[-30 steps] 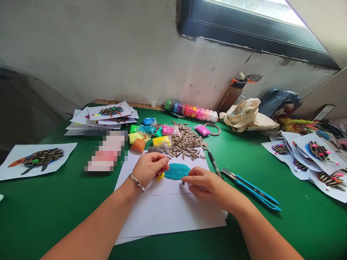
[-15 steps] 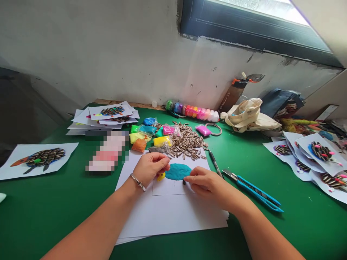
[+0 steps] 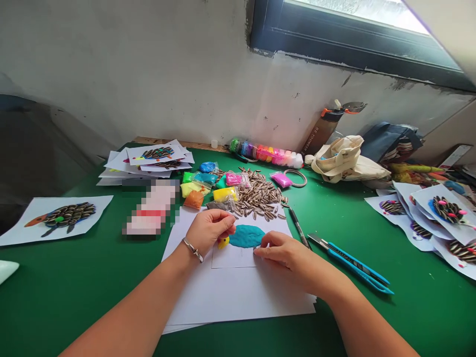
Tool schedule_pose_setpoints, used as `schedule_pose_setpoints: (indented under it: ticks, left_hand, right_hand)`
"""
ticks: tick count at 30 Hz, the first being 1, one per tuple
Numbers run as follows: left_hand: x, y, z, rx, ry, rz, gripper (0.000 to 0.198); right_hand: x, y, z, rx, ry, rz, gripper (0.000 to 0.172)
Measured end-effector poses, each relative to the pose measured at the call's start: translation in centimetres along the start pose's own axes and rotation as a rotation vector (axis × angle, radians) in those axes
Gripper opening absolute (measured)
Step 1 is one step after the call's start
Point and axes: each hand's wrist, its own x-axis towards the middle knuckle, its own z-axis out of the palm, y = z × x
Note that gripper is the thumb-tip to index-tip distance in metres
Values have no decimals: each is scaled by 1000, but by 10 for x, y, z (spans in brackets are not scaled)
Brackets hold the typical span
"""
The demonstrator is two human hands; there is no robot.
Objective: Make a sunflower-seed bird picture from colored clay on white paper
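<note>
A flattened blue oval of modelling clay (image 3: 245,236) lies on a white sheet (image 3: 238,292) with thin drawn lines below it. At its left end sits a small yellow clay head (image 3: 223,243) with a dark eye. My left hand (image 3: 211,229), a bracelet on its wrist, is closed in a pinch just above the head; whatever its fingertips hold is hidden. At the oval's lower right edge my right hand (image 3: 278,250) pinches a small dark piece of clay (image 3: 255,251), mostly covered by the fingers.
Behind the sheet are a heap of sunflower seeds (image 3: 260,196) and bagged clay (image 3: 194,200). A pen (image 3: 298,225) and blue utility knife (image 3: 357,265) lie right. Finished seed pictures (image 3: 67,218) lie left, others (image 3: 442,208) right. A bottle (image 3: 322,131) leans on the wall.
My right hand's fingers have closed around the small dark piece at the oval's edge. The left hand keeps its pinch. The whole view has shifted slightly.
</note>
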Motion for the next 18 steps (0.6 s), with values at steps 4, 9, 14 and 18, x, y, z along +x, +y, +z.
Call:
schedule_pose_setpoints:
  ticks: [4,9,14,18]
  left_hand:
    - [0,0,0,0,-3,-1,40]
    - [0,1,0,1,-4,-8,40]
    - [-1,2,0,0,0,-10,41]
    - [-1,1,0,2,5,-14,40]
  right_hand:
    - [0,3,1,-2,-1,-10,25]
    - [-2,3,-1,-4,-17,-38,27]
    - [-3,0,-2,-22,-4,-34,27]
    - [-2,2,0,-12,10,-27,26]
